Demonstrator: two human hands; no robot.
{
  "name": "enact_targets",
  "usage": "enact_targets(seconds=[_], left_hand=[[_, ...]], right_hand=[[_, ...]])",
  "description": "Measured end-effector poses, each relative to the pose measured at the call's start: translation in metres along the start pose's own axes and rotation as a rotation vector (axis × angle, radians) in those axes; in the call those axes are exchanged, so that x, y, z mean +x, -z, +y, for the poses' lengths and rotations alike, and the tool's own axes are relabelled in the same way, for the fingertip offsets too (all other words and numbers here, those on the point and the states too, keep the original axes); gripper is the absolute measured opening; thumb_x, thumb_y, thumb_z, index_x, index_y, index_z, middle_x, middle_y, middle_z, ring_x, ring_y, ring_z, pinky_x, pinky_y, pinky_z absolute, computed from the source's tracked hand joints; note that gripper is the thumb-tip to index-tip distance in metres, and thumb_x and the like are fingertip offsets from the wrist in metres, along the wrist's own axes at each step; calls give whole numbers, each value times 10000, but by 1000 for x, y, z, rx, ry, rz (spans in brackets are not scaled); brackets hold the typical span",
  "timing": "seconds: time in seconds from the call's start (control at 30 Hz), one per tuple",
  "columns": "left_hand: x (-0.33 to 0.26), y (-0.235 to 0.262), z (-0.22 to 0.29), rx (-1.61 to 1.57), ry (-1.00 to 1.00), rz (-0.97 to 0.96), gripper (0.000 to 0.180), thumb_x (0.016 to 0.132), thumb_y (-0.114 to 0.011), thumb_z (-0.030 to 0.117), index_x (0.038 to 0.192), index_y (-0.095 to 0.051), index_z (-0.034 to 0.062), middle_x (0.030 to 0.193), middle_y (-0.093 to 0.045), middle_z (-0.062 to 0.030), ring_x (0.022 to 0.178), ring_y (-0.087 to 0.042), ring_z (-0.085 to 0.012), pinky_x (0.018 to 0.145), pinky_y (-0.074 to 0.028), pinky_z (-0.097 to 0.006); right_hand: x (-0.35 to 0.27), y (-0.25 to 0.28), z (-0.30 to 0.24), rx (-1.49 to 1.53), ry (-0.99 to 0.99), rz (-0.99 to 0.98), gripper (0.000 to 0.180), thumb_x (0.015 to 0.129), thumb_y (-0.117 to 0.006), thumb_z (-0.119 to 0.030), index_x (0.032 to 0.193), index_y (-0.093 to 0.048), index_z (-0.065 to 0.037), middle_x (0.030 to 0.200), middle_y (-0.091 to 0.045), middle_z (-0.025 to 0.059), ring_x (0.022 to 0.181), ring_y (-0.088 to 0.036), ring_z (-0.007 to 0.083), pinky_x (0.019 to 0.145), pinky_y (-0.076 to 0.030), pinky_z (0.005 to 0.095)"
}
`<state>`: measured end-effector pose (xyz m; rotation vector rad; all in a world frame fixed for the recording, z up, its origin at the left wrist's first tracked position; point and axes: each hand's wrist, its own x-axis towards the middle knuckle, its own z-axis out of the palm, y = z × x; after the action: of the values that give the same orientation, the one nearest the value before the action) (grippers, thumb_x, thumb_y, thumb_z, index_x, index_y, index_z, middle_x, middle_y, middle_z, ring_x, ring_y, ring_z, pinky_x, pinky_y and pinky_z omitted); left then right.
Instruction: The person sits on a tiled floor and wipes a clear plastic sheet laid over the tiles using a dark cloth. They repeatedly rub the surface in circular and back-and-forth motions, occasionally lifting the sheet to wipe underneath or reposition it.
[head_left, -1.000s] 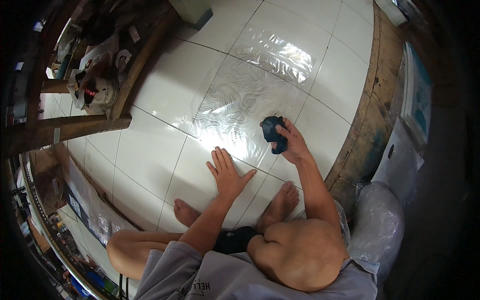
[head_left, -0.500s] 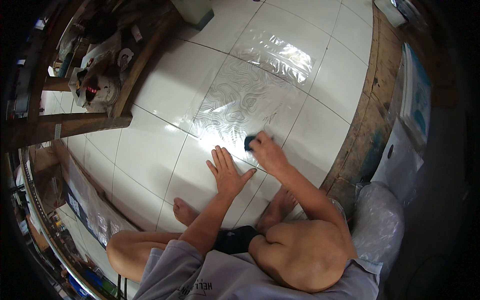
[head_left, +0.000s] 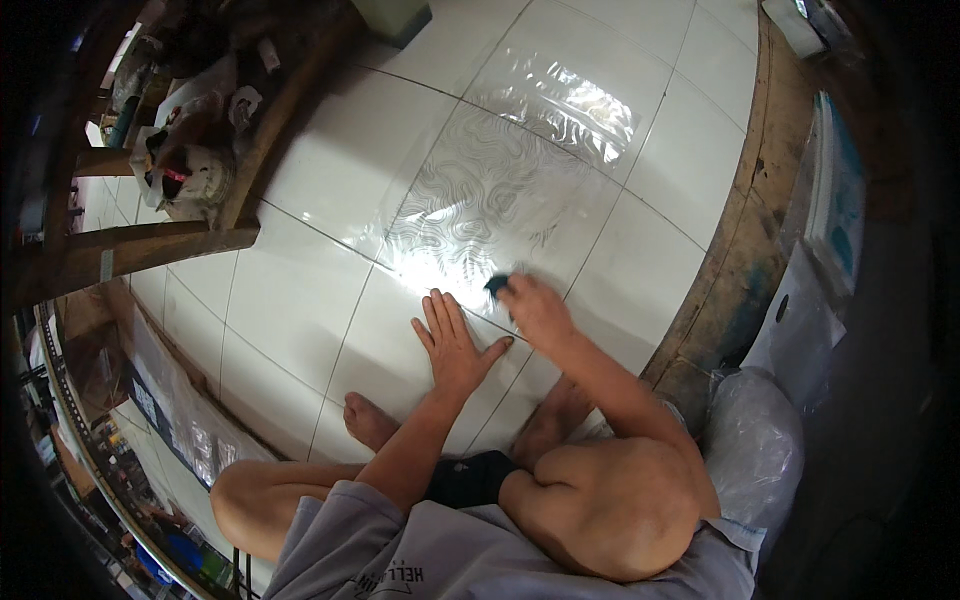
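Note:
A clear plastic sheet (head_left: pixel 470 190) printed with wavy dark contour lines lies flat on the white floor tiles. Light glares strongly off its near part. My left hand (head_left: pixel 453 350) rests flat at the sheet's near edge, fingers spread and thumb out to the right. In my right hand (head_left: pixel 540 312) is a small dark cloth (head_left: pixel 496 285), pinched between the fingers and held at the near right part of the sheet. Whether the cloth presses on the plastic I cannot tell, and most of it is hidden by the fingers.
At the upper left stands a wooden bench (head_left: pixel 130 250) holding a stained white tub (head_left: pixel 195 180) and clutter. A worn wooden board (head_left: pixel 725 245) runs along the right, beside leaning plastic-wrapped sheets (head_left: pixel 838 190) and a stuffed clear bag (head_left: pixel 755 430). My bare feet (head_left: pixel 370 422) are close to my hands.
My right hand has shifted slightly down with the dark cloth. The left hand stays in place on the sheet's near edge, and the view has tilted slightly.

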<state>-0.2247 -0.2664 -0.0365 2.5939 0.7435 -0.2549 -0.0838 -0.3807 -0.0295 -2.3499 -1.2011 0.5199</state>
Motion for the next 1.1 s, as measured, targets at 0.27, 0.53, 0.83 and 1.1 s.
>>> enact_targets(seconds=[0.27,0.53,0.83,1.1], left_hand=[[2,3,1,23,5,-14,1253,736,-677,700,1491,-115,-126,1581,-68,-313,1486,-2,-442,1146,1,-639],[1,1,-1,-2,40,-48,1269,722,-680,708,1497,-108,-118,1588,-64,-300,1491,6,-426,1156,19,-616],[1,7,6,39,21,-46,1266,726,-679,706,1487,-117,-137,1585,-65,-306,1491,2,-424,1160,7,-610],[-3,0,-1,3,-1,17,1218,738,-706,652,1482,-146,-134,1583,-80,-306,1488,-8,-434,1152,5,-625]], right_hand=[[90,80,108,41,-253,320,245,788,-597,-20,1025,-629,-70,1019,-585,177,858,-627,408,765,-522,472],[9,-3,-11,101,-14,-53,257,847,-571,-59,1099,-625,-54,995,-583,185,920,-642,357,755,-549,433],[88,69,100,25,-372,348,274,823,-620,-91,1095,-651,-94,1019,-557,201,827,-637,397,752,-538,479],[27,9,5,105,-146,-65,188,861,-577,-159,1017,-608,-59,990,-584,213,917,-628,394,770,-524,483]])
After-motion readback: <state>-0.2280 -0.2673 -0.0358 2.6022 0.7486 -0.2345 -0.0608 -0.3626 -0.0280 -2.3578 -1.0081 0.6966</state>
